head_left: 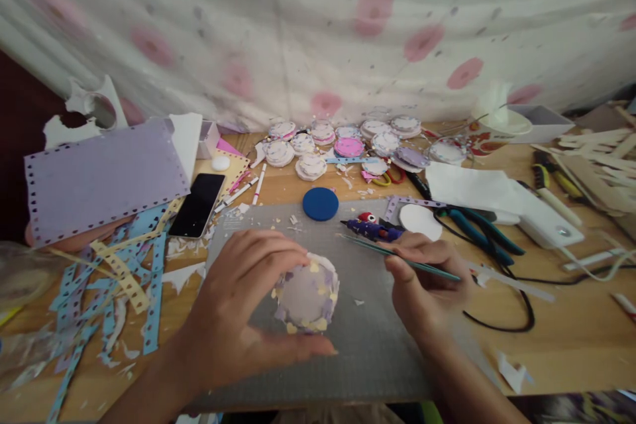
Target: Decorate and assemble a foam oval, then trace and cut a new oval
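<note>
A round pale disc [304,297], edged with small yellow and purple pieces, is held between the thumb and fingers of my left hand [248,298] above the grey cutting mat [370,344]. To its right, my right hand [430,278] grips slim teal tweezers [422,266], whose tips point left toward the mat's upper part. Beyond the tweezers lies a dark blue glue gun [368,228] with a red piece beside it. A blue round lid [320,204] rests at the mat's back edge, and a white disc [421,222] lies behind my right hand.
Several decorated discs [311,165] stand along the back. At left are a purple sheet [106,179], a black phone [197,205] and blue punched strips [155,291]. Teal-handled pliers [479,235], a black cable [531,318], a white device [549,222] and wooden sticks [596,152] lie right.
</note>
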Available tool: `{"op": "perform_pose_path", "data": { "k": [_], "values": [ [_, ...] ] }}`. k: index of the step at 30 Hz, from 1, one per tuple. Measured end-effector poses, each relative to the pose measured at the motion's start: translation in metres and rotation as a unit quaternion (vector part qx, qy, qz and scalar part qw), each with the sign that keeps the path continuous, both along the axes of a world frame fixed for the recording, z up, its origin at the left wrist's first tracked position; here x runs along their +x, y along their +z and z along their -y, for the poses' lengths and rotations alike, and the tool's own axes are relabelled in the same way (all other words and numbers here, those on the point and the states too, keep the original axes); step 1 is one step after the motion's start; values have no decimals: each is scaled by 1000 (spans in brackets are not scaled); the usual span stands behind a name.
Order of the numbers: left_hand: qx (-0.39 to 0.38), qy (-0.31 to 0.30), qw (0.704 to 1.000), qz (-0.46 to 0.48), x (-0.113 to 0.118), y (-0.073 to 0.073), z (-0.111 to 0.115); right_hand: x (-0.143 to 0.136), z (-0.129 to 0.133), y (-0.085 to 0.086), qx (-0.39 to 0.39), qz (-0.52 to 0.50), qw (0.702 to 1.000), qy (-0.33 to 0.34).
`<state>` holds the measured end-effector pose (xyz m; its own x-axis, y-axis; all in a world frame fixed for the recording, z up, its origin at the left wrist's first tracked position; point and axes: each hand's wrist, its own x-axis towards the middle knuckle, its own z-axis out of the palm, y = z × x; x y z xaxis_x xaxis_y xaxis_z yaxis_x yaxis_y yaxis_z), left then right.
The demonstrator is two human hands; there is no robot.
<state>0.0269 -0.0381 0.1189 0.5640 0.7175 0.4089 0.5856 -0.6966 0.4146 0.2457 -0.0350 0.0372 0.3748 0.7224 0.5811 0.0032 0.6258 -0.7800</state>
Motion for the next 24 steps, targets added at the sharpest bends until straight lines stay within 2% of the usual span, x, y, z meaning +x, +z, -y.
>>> {"op": "perform_pose_path", "data": {
  "k": [3,9,11,13,17,20,24],
  "values": [
    [-23,12,1000,-14,-2,-17,-8,8,7,5,2,9,1000,-7],
    [-146,19,986,-74,-9,-74,-23,10,18,4,24,107,994,7],
    [-163,12,983,-79,-13,-83,-23,9,19,1,38,145,988,29],
    [-162,20,985,-49,-17,-82,-20,8,19,-1,46,175,982,50],
    [-163,39,983,80,-19,-65,-13,1,20,1,63,204,973,88],
    [-210,18,967,146,-13,-54,-9,-7,22,5,68,221,966,114],
    [-277,15,941,193,-7,-51,-8,-14,24,8,74,238,960,128]
  ]
}}
